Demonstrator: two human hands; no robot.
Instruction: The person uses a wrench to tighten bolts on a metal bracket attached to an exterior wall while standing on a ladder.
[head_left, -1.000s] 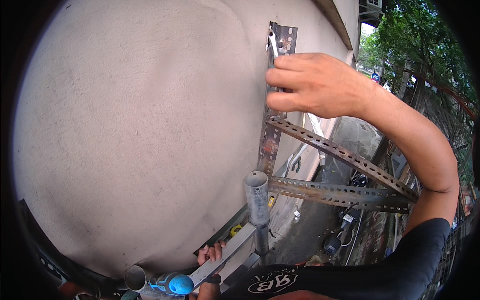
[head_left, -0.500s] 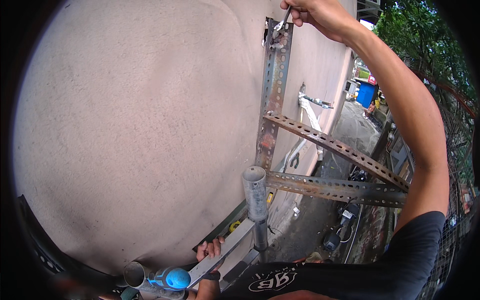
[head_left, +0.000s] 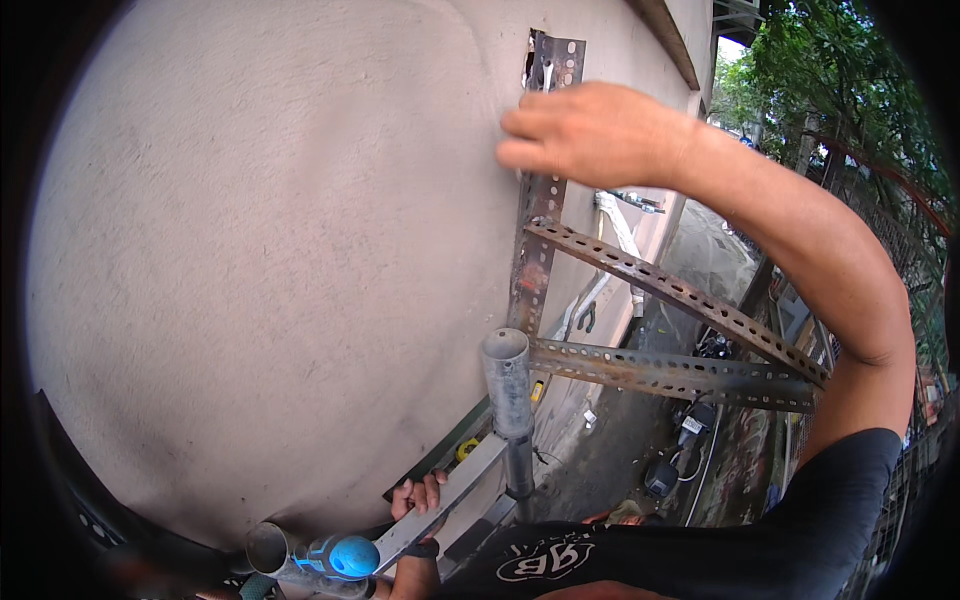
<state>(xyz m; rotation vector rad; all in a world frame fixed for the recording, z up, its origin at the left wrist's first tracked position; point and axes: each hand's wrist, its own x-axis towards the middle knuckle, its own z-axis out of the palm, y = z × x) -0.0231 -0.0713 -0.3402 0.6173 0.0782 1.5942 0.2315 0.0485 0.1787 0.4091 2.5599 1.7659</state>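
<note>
My right hand [head_left: 600, 135] is in front of the upper part of a rusty slotted angle bar [head_left: 532, 265] fixed upright to the wall. Motion blurs its curled fingers. A silver wrench end [head_left: 547, 72] shows just above them against the bar, and the hand hides the rest of the wrench and the bolt area. Low in the view, the fingers of my left hand [head_left: 420, 494] wrap over the edge of a flat grey metal rail [head_left: 455, 490]. Beside that rail stands an open-topped grey steel pipe [head_left: 508, 385].
A slanting slotted brace [head_left: 680, 292] and a horizontal slotted bar [head_left: 670, 376] reach right from the upright. A blue and black power tool [head_left: 345, 556] lies by another pipe end [head_left: 266, 548]. White-wrapped piping [head_left: 622, 235] runs along the wall. Black equipment [head_left: 663, 475] sits on the ground below.
My right hand has come down from above the upright bar's top to in front of its upper part. The wrench end now points up from the hand. My left hand keeps its place.
</note>
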